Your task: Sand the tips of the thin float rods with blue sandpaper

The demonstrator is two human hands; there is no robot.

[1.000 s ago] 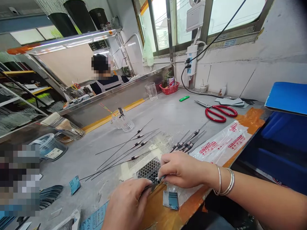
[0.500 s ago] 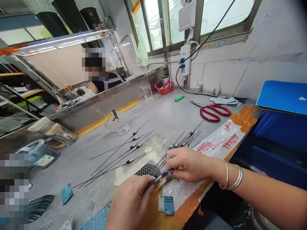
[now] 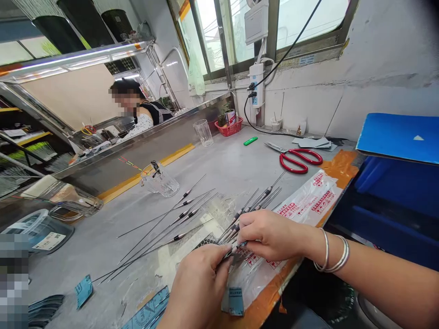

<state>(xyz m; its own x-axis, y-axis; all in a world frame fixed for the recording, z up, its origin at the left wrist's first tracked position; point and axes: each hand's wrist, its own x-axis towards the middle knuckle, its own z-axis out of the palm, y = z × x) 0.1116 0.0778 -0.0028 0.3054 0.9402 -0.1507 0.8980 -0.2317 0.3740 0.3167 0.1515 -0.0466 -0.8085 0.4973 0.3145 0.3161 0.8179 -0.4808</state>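
My left hand [image 3: 204,276] is closed, thumb and forefinger pinching a thin dark fishing float [image 3: 229,254] near the table's front edge. Close beside it, my right hand [image 3: 265,230] pinches a small folded piece of blue sandpaper [image 3: 243,244] against the float. Fingers hide most of that float. Behind my right hand lies a bundle of similar floats [image 3: 263,195] with dark bodies and thin stems. Further left, several more floats [image 3: 178,237] lie spread across the table. A loose sandpaper square [image 3: 236,301] lies below my hands, and a printed blue sandpaper sheet [image 3: 147,310] lies left of them.
Red-handled scissors [image 3: 298,161], a green cutter [image 3: 250,140] and a glass mug [image 3: 168,183] stand or lie further back. White printed plastic [image 3: 305,201] covers the right edge. Blue bins [image 3: 387,183] stand at the right. Another person [image 3: 151,112] sits beyond the partition.
The view has shifted slightly, so the table things appear further left. My left hand has moved up closer to my right fingertips. The other person's head has turned.
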